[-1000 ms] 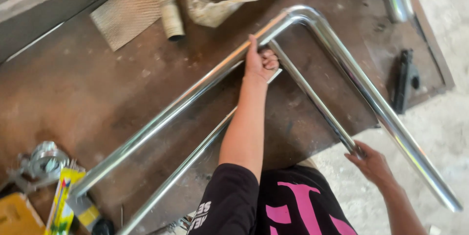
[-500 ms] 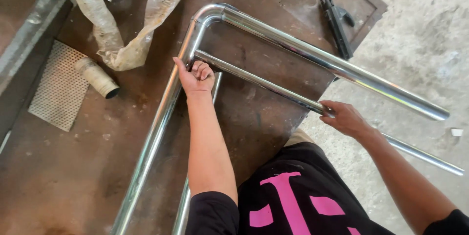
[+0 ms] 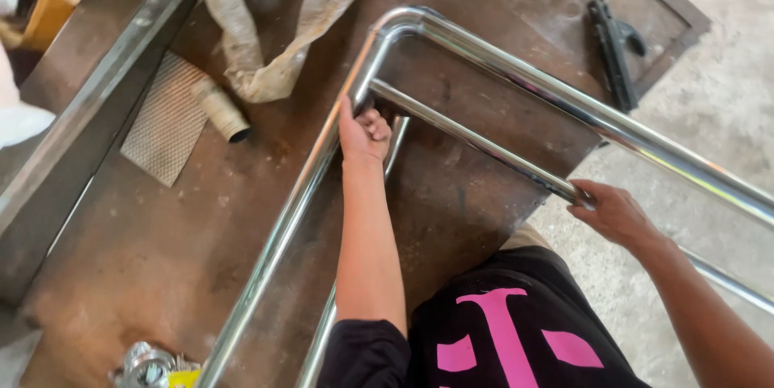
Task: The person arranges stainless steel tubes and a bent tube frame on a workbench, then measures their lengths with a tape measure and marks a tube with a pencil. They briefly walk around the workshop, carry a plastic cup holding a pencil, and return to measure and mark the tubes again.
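1. Steel tubing bent into a polished frame [image 3: 500, 65] lies across a rusty brown workbench [image 3: 145, 243], its rounded corner near the bench's far side and its long outer tube running off past the bench edge to the right.
2. The left hand [image 3: 364, 131] is curled shut around the thinner inner bar [image 3: 476, 142] right where that bar meets the outer tube near the corner, knuckles up.
3. The right hand [image 3: 614, 212] grips the same inner bar at its other end, just beyond the bench edge, fingers wrapped around it.
4. A second thin tube runs parallel under the left forearm, down toward the lower edge of the view.
5. A short dull pipe stub [image 3: 219, 110] lies on a patch of metal mesh [image 3: 165, 126] to the left of the frame, apart from it.
6. A crumpled grey cloth [image 3: 266, 41] drapes beside the stub, reaching up to the bench's far side.
7. A black tool [image 3: 614, 49] rests on the bench's right corner, beyond the outer tube.
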